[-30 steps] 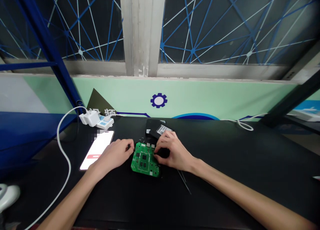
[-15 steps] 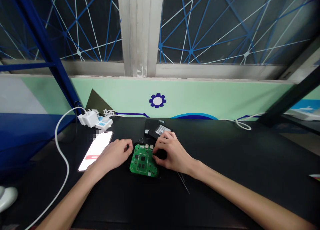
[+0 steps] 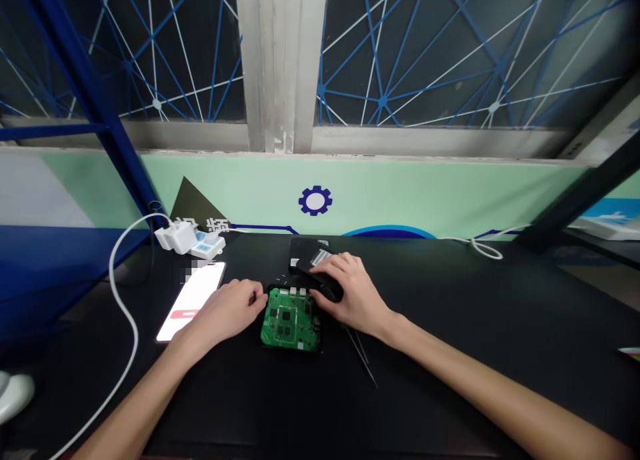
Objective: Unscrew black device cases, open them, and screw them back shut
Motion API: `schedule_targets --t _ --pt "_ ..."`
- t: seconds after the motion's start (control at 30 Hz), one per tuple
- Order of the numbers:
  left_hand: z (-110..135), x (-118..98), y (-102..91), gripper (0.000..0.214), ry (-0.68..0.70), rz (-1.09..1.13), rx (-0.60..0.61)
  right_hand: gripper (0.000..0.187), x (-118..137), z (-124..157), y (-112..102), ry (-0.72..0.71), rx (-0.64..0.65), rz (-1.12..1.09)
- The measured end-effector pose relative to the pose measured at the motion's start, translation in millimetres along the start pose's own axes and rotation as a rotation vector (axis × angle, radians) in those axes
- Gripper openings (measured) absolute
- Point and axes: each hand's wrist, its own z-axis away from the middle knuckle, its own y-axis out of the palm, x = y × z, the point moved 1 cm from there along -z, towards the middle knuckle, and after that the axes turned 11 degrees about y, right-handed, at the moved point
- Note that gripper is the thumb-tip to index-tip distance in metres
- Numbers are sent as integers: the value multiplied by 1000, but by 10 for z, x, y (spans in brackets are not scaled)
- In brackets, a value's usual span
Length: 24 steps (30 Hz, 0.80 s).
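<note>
A green circuit board [image 3: 291, 320] lies in a shallow black case on the dark table. My left hand [image 3: 243, 307] is closed at the board's upper left edge, fingers curled and thumb against that edge. Over the board's upper right corner my right hand [image 3: 354, 293] is open, thumb near the corner and fingers spread above a black labelled cover [image 3: 303, 252]. Part of the cover is hidden under these fingers. Thin metal tweezers [image 3: 364, 359] stick out below my right hand, their upper end out of sight. Several tiny screws lie behind the board.
A phone with a lit screen [image 3: 193, 303] lies beside my left wrist. Behind it are a white charger [image 3: 177, 237] and a power strip [image 3: 209, 247]; a white cable [image 3: 131, 327] curves down the left side. A mouse-like white object [image 3: 15, 397] sits at the left edge.
My right hand has opened from a pinch at the board's right edge and moved up and right, toward the black cover. The board has shifted slightly; my left hand has barely moved.
</note>
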Motion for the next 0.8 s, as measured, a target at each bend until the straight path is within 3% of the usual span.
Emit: schedule_targets --t 0.17,0.27,0.8 --pt "7 -6 8 35 5 3 2 58 -179 -37 42 201 -45 114" --pt "12 -13 5 33 9 0 7 68 -281 -49 81 278 -25 139" --pt "10 -13 1 32 8 -5 13 64 -414 -98 114 248 22 -57"
